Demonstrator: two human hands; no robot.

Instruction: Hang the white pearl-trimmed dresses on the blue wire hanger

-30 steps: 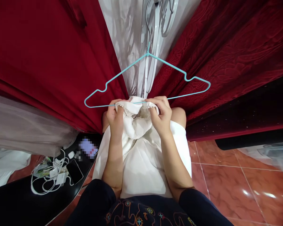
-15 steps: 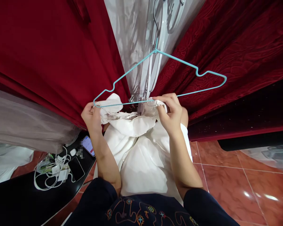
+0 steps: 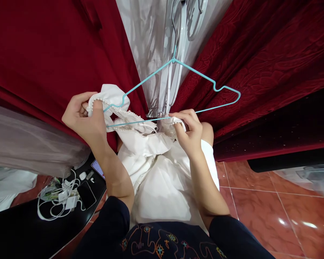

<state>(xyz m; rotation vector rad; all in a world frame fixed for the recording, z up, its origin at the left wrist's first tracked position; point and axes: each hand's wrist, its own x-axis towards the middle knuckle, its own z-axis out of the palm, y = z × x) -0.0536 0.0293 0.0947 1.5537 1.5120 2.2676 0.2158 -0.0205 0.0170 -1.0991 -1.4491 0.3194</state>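
Hanger [image 3: 174, 60], hook [image 3: 174, 21] upward, long axis crosswise, slightly tilted

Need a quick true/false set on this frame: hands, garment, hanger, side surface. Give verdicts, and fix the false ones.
1. The left hand grips a beaded edge of the white garment. True.
2. The hanger is light blue. True.
3. One hand is free of the garment. False: the right hand pinches it too, near the hanger's lower bar.
4. A dark-screened phone lies beside the white cables. True.
5. Those cables lie on the floor. False: they lie on a black surface.
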